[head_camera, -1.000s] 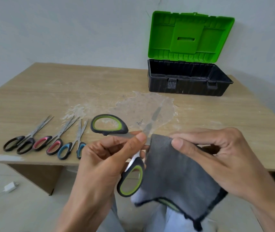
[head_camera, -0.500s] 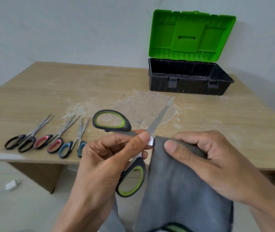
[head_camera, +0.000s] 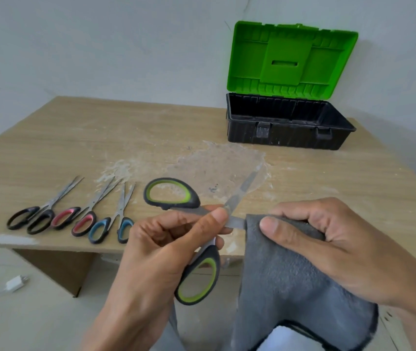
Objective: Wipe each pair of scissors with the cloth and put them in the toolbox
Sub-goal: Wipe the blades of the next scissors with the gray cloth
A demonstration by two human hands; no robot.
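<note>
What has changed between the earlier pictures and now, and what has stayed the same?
The right hand, pinching the grey cloth, slid a little rightward along one blade, so a short bare stretch of it now shows. Unchanged: the left hand grips the opened green-handled scissors near the pivot, three small scissors lie on the table, and the toolbox stands open.

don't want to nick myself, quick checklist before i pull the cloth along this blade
1. Left hand grips the green scissors near the pivot: ok.
2. Right hand pinches the cloth over the lower blade: ok.
3. Free blade points away from you: ok.
4. Fingertips behind the cloth clear of the edge: cannot tell.
5. Toolbox open, lid up: ok.
</note>
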